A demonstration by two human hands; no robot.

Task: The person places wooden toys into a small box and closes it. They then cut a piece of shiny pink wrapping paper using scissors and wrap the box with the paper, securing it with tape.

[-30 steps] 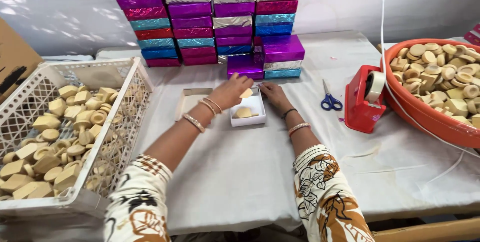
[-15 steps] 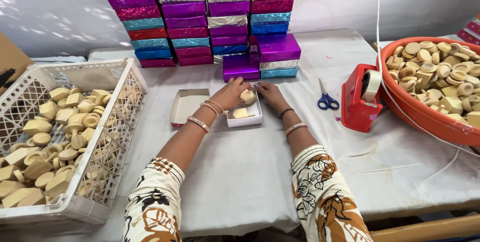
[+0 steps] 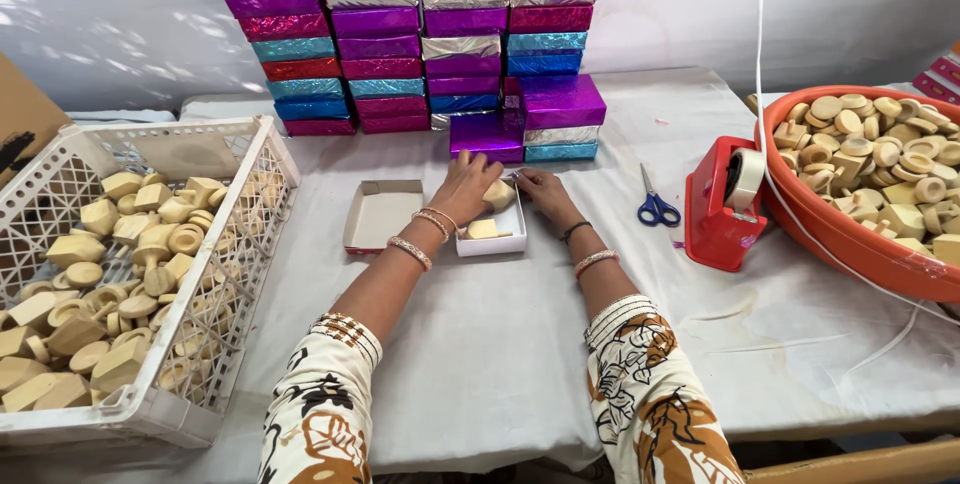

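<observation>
Resting over a small white open cardboard box [image 3: 492, 234] at the middle of the table [image 3: 500, 344], the left hand [image 3: 465, 187] curls its fingers around a pale rounded wooden piece [image 3: 497, 194] and holds it at the far end of the box. The right hand [image 3: 543, 191] lies just right of it, fingers bent against the far right edge of the same box; whether it grips anything cannot be told. Inside the box, nearer the person, lies another flat pale wooden piece [image 3: 484, 230]. Just left of the box sits a shallow empty box lid with a brown inside [image 3: 384, 215]. Both wrists wear bangles, and the sleeves are cream with a brown and black pattern. Beyond the hands, at the far side of the table, rises a stack of shiny foil-wrapped boxes in purple, magenta, silver, blue and red [image 3: 420, 34], with a few lower purple ones just beyond the hands. To the right lie blue-handled scissors [image 3: 655, 206], then a red tape dispenser [image 3: 722, 206], then a large orange tub [image 3: 860, 239] heaped with pale wooden discs and blocks. At the left stands a white plastic lattice crate [image 3: 240, 244] filled with similar pale wooden shapes. A white cloth covers the table.
</observation>
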